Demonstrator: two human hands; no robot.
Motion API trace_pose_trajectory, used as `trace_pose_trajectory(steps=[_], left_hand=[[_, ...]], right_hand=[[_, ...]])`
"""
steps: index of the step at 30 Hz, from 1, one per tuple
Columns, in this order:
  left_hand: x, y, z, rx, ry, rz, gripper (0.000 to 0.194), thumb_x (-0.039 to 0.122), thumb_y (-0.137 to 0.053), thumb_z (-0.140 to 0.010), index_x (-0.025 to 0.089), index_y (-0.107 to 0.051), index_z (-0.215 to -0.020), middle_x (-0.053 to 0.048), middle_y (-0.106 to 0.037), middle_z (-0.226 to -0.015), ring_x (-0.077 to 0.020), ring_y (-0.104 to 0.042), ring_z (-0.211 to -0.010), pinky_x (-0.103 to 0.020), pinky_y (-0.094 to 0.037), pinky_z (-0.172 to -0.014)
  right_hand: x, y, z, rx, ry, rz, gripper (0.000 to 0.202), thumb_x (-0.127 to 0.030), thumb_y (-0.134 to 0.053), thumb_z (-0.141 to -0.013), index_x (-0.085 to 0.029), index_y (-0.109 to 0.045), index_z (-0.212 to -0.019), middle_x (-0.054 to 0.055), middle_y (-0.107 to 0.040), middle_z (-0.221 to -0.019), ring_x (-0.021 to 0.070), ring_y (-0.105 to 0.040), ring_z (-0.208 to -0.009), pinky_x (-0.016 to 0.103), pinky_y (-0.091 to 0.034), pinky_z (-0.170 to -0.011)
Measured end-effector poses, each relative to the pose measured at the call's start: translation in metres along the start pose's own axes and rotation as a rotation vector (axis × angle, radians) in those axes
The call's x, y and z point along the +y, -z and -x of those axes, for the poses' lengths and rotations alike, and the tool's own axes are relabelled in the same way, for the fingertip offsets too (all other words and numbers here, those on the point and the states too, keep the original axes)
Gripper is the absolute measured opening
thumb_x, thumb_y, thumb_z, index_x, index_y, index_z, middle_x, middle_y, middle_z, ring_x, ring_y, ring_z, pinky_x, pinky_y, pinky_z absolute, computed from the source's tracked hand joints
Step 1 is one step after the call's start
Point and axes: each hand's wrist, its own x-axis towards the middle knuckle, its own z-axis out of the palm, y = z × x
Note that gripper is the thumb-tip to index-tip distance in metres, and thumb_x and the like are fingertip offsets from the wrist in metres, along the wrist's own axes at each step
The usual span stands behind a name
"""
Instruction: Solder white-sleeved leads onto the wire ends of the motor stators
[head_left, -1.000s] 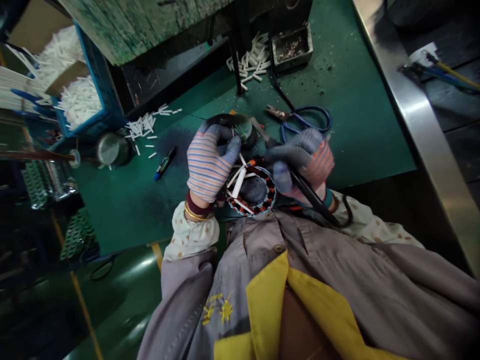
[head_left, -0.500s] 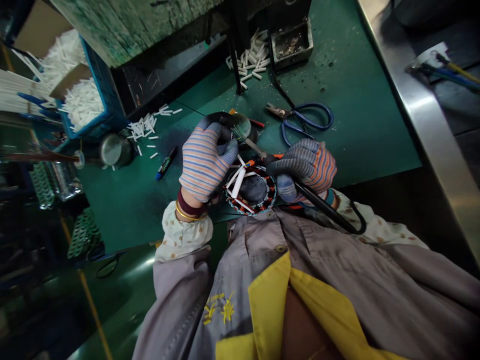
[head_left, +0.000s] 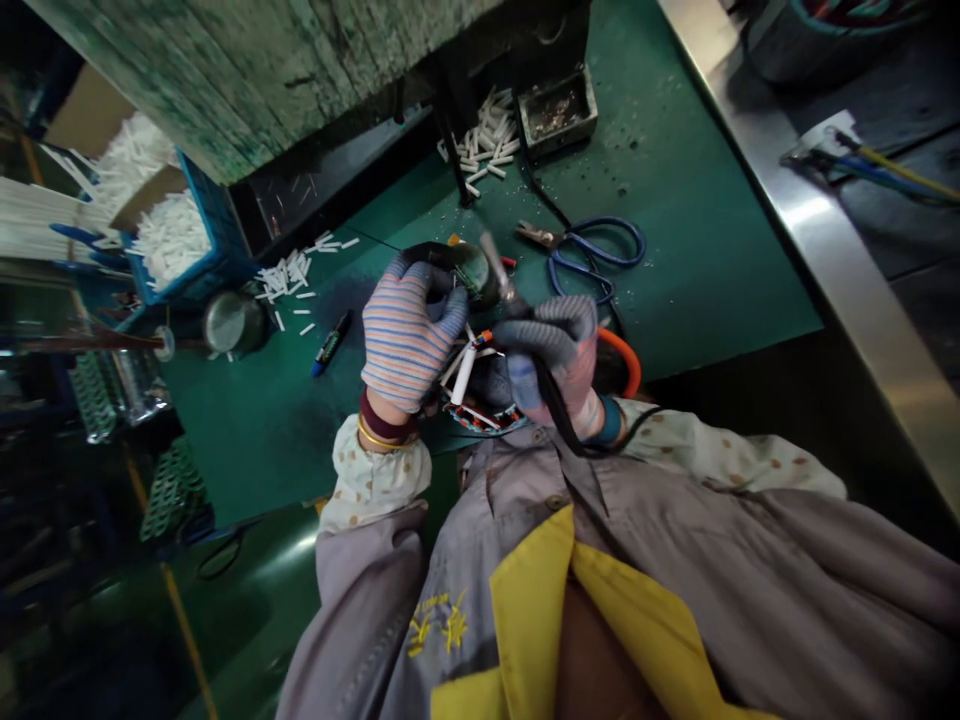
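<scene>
A ring-shaped wound coil, looking like a motor stator (head_left: 484, 415), lies against my front with white sleeves (head_left: 463, 375) and coloured wires across it. Over its upper left edge, my left hand (head_left: 405, 325), in a striped glove, has thumb and fingers pinched around thin wire ends, whose exact hold is hard to see. My right hand (head_left: 551, 350), gloved too, is closed around a soldering iron (head_left: 512, 295) with a black cable. The iron's blurred tip points up beside a round tin (head_left: 474, 275). My right hand covers part of the stator.
Blue-handled scissors (head_left: 596, 250) lie beyond my right hand. White sleeve pieces (head_left: 487, 140) are heaped near a small metal tray (head_left: 556, 108). At left are a marker pen (head_left: 331, 345), a metal cup (head_left: 234, 322) and a blue bin (head_left: 214, 262) of sleeves. An orange loop (head_left: 630, 360) stands at right.
My right hand has moved left over the stator, and the iron's tip has swung upward. My left hand stays nearly in place. The view has shifted slightly.
</scene>
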Motion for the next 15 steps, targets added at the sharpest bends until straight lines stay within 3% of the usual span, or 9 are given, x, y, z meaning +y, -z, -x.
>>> trace_pose_trajectory(steps=[4,7,11,15], left_hand=[[-0.010,0.002,-0.003,-0.013,-0.036,0.006,0.021,0.045,-0.072,-0.106,0.027,-0.066,-0.097,-0.007,-0.073,-0.107,-0.0291,-0.072,-0.108,-0.048,-0.063,-0.103],[-0.019,0.010,-0.005,-0.067,-0.092,0.018,0.022,0.050,-0.069,-0.106,0.029,-0.069,-0.104,-0.009,-0.074,-0.112,-0.0306,-0.073,-0.110,-0.048,-0.063,-0.102],[-0.027,0.020,-0.008,-0.147,-0.111,0.020,0.033,0.063,-0.068,-0.105,0.029,-0.070,-0.107,-0.010,-0.075,-0.113,-0.0320,-0.073,-0.112,-0.049,-0.063,-0.105],[-0.028,0.016,-0.011,-0.125,-0.066,0.053,0.045,0.072,-0.069,-0.102,0.027,-0.069,-0.102,-0.010,-0.076,-0.109,-0.0328,-0.074,-0.114,-0.049,-0.062,-0.107]], right_hand=[[0.005,-0.006,-0.034,-0.245,-0.054,0.204,0.031,-0.037,-0.065,-0.099,-0.030,-0.083,-0.124,0.011,-0.069,-0.114,0.0279,-0.058,-0.107,0.044,-0.050,-0.093],[0.008,-0.005,-0.049,-0.395,-0.055,0.288,0.029,-0.032,-0.068,-0.100,-0.030,-0.082,-0.125,0.011,-0.070,-0.120,0.0278,-0.058,-0.108,0.044,-0.049,-0.093],[0.006,-0.002,-0.052,-0.445,-0.068,0.314,0.025,-0.036,-0.066,-0.104,-0.027,-0.082,-0.121,0.013,-0.069,-0.120,0.0309,-0.058,-0.113,0.048,-0.049,-0.098],[0.010,0.005,-0.053,-0.459,-0.057,0.257,0.029,-0.038,-0.063,-0.105,-0.030,-0.082,-0.126,0.012,-0.069,-0.119,0.0303,-0.058,-0.112,0.048,-0.051,-0.098]])
